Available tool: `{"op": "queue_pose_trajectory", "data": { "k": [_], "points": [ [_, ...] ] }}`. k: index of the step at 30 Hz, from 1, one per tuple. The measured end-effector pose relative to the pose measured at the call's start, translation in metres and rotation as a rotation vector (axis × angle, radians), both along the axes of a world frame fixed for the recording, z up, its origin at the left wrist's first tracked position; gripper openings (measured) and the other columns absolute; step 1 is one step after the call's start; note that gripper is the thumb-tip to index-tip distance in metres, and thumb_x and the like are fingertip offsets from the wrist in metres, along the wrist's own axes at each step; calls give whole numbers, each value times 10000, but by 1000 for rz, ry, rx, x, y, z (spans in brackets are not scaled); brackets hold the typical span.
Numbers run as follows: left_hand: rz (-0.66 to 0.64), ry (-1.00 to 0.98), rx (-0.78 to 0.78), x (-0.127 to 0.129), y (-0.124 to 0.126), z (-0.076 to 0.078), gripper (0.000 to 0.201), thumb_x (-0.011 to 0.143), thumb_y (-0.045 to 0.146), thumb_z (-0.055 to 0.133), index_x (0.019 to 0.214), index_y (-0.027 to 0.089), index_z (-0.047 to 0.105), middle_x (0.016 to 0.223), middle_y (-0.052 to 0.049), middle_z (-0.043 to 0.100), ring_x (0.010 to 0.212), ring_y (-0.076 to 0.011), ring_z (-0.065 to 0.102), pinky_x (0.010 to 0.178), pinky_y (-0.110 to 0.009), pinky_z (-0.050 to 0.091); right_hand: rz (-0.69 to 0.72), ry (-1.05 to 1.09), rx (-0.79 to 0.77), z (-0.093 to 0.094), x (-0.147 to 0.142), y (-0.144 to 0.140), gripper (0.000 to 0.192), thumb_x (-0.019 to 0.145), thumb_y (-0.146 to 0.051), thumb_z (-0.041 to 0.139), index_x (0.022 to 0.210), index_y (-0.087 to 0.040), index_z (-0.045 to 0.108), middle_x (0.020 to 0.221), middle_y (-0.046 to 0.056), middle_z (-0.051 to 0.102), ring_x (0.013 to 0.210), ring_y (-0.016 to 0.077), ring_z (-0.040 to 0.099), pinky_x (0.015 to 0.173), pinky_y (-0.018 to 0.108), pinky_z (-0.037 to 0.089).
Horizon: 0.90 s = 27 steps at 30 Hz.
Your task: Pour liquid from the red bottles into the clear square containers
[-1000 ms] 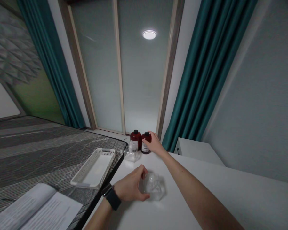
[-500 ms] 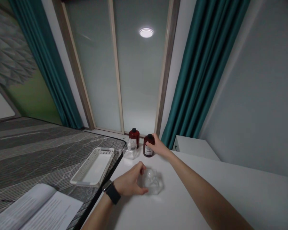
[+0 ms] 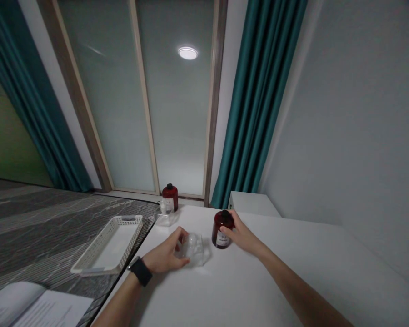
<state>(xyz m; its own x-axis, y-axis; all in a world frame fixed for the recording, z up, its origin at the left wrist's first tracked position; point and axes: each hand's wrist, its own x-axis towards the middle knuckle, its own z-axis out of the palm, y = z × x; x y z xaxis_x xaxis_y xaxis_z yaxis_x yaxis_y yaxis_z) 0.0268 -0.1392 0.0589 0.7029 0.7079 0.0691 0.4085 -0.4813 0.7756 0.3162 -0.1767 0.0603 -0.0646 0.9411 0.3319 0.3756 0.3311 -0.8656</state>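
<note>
My right hand (image 3: 242, 235) grips a dark red bottle with a black cap (image 3: 221, 229) that stands on the white table (image 3: 259, 281), a little right of the table's middle. My left hand (image 3: 165, 255), with a black watch on the wrist, holds a clear crinkled plastic container (image 3: 195, 249) resting on the table just left of that bottle. A second dark red bottle (image 3: 170, 198) stands at the table's far left corner. A small clear box (image 3: 164, 217) sits in front of it.
A white perforated basket (image 3: 109, 245) lies on the grey patterned bed surface (image 3: 37, 227) left of the table. An open booklet (image 3: 37, 309) is at the bottom left. A low white cabinet (image 3: 252, 204) stands behind the table by teal curtains (image 3: 255, 104).
My right hand has drawn the red bottle away from its twin at the back, toward me, to beside the clear container. The view has shifted to the right.
</note>
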Motion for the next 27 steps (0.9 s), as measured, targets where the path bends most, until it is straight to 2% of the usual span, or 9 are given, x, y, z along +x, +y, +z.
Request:
{"op": "queue_pose_trajectory", "data": {
  "k": [8, 12, 15, 19, 22, 24, 27],
  "points": [
    [-68, -79, 31, 21, -4, -6, 404, 711, 188, 677, 1050, 204, 458, 1001, -18, 546, 935, -189, 542, 890, -352, 486, -41, 74, -32, -5, 23, -68, 400, 846, -308, 643, 1190, -222, 457, 1126, 62, 579, 1046, 235, 581, 973, 421, 445],
    [-125, -89, 23, 38, 3, -8, 417, 715, 185, 700, 1073, 193, 486, 1042, -39, 585, 978, -207, 571, 916, -375, 501, 38, 146, -26, -13, 32, -86, 468, 848, -402, 663, 1232, -227, 462, 1175, 79, 570, 1102, 262, 569, 974, 414, 443],
    [-130, -82, 29, 51, 9, -11, 478, 726, 197, 722, 1153, 189, 508, 1111, -74, 622, 1038, -240, 599, 962, -413, 495, 39, 219, -21, -19, 30, -92, 529, 875, -472, 629, 1301, -235, 423, 1243, 103, 559, 1160, 278, 557, 997, 424, 437],
    [-16, -105, 181, 67, 13, -29, 656, 811, 260, 695, 1401, 199, 417, 1342, -163, 575, 1243, -313, 544, 1093, -513, 395, -41, 235, 36, -25, 21, -94, 520, 900, -481, 596, 1323, -240, 414, 1291, 121, 552, 1216, 280, 537, 1038, 427, 425],
    [143, -102, 322, 75, 13, -46, 804, 831, 275, 680, 1517, 208, 266, 1356, -178, 584, 1269, -334, 537, 1080, -545, 402, -78, 228, 56, -28, 17, -95, 513, 897, -475, 598, 1317, -236, 426, 1277, 124, 567, 1210, 283, 549, 1031, 422, 446],
    [209, -92, 406, 77, 12, -52, 853, 796, 270, 710, 1520, 182, 267, 1366, -196, 571, 1263, -350, 535, 1063, -552, 414, -88, 215, 65, -28, 16, -95, 511, 901, -469, 590, 1323, -232, 425, 1277, 126, 566, 1214, 282, 550, 1040, 424, 445],
    [256, -110, 478, 76, 8, -49, 729, 818, 285, 684, 1469, 180, 370, 1286, -170, 613, 1189, -330, 578, 1021, -534, 451, -107, 175, 70, -28, 17, -97, 494, 913, -439, 574, 1332, -232, 418, 1298, 125, 557, 1233, 276, 541, 1057, 420, 436]
  ]
}}
